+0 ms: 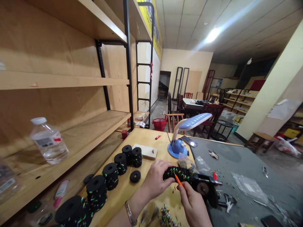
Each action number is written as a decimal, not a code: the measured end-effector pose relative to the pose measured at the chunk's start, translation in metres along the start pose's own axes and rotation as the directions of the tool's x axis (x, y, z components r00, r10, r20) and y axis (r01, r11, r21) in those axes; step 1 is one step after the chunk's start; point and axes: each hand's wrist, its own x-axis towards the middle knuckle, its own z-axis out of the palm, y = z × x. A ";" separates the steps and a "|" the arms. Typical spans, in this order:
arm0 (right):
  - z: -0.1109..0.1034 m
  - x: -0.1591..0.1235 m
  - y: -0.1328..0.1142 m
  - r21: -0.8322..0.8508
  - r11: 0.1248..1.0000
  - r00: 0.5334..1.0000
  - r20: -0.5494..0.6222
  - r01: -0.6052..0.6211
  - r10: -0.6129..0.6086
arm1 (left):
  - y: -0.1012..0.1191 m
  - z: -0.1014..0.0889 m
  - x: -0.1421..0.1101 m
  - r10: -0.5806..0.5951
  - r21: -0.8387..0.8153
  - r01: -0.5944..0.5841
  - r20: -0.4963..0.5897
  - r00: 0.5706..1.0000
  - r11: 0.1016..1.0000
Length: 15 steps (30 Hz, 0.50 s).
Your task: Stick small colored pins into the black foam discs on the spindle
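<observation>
My left hand [156,178] is closed round the left end of a black foam roller studded with small coloured pins [179,173]. My right hand [193,201] pinches a thin orange pin [177,179] whose tip touches the roller's side. The roller's right end sits in a small black vise-like stand [205,187]. A heap of loose coloured pins [167,216] lies on the wooden table [146,137] just below my hands.
A row of black foam rollers with pins [111,175] runs along the table's left side. A blue desk lamp [182,138], a phone [189,141] and plastic bags [245,186] lie beyond. A water bottle [48,140] stands on the wooden shelf at the left.
</observation>
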 end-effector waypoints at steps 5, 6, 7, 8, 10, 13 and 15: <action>-0.001 0.002 -0.004 -0.017 0.999 0.999 0.041 -0.032 0.032 | 0.000 0.001 0.000 0.010 0.001 -0.010 -0.011 1.000 1.000; -0.001 0.003 -0.005 -0.008 0.999 0.998 0.048 -0.043 0.044 | 0.000 0.001 0.000 0.009 0.001 -0.009 -0.010 1.000 1.000; -0.001 0.003 -0.006 0.007 0.998 0.997 0.055 -0.058 0.058 | 0.001 0.001 -0.001 0.006 0.001 -0.006 -0.009 1.000 1.000; 0.000 0.004 -0.006 0.028 0.997 0.995 0.061 -0.076 0.074 | 0.001 0.001 -0.001 0.002 0.001 -0.002 -0.007 1.000 1.000; 0.003 0.004 -0.006 0.091 0.989 0.991 0.079 -0.118 0.111 | 0.001 0.001 -0.001 -0.002 0.000 0.002 -0.005 1.000 1.000; 0.010 0.004 -0.004 0.218 0.954 0.976 0.118 -0.205 0.182 | 0.000 0.001 -0.001 0.004 -0.001 -0.004 -0.007 1.000 1.000; 0.015 0.003 -0.002 0.307 0.912 0.960 0.154 -0.270 0.232 | -0.001 0.001 -0.001 0.013 0.003 -0.013 -0.006 1.000 1.000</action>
